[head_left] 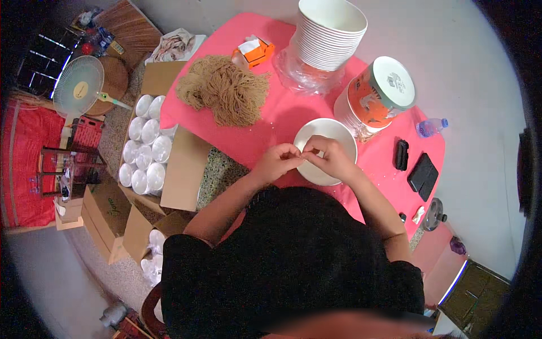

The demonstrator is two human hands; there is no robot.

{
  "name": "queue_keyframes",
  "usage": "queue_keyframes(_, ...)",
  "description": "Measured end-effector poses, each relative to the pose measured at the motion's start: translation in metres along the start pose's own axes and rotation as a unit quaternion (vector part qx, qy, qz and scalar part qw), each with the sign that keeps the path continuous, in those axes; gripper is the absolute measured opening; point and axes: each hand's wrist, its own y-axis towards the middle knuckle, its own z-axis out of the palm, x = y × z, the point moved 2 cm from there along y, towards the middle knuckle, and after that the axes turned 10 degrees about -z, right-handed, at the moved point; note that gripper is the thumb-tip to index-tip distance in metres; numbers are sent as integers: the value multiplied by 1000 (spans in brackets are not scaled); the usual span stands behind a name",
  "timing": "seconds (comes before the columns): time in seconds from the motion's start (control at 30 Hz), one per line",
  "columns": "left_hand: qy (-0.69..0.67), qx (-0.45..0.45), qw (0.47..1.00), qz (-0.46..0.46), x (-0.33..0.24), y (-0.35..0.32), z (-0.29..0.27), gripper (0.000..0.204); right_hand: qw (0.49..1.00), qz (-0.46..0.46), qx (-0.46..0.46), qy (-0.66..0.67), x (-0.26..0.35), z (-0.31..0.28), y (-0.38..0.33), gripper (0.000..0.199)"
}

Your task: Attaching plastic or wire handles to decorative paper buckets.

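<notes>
Over the near rim of a white round paper tub [324, 125], my two hands meet with their fingertips pinched together. My left hand [279, 160] is closed at the tub's left side. Just right of it, my right hand [329, 155] is closed above the tub's opening. Whatever lies between the fingertips is too small to make out. The tub stands on a pink-covered table [282, 121] and looks bare inside where it shows. A heap of light brown strands [234, 90], like yarn or cord, lies on the table to the left.
Behind are a tall stack of white tubs [330, 39], an orange-printed tub stack [367, 99], and an orange tissue pack [255, 52]. At right lie a plastic bottle [431, 127], a black case [401, 155] and a black wallet-like item [423, 177]. Left stands a carton [186, 169] of wrapped white cups.
</notes>
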Motion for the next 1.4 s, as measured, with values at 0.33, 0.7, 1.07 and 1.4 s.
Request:
queue_keyframes(0.33, 24, -96, 982, 161, 6, 5, 6, 7, 813, 336, 8, 476, -26, 17, -12, 19)
queue_keyframes(0.7, -277, 59, 957, -71, 17, 16, 2, 3, 932, 198, -44, 299, -7, 19, -12, 6)
queue_keyframes(1.07, -381, 129, 904, -143, 16, 18, 3, 5, 973, 141, -102, 153, -3, 13, -10, 4)
queue_keyframes(1.4, -107, -27, 993, 32, 15, 18, -7, 11, 975, 141, -111, 128, -8, 13, -11, 1)
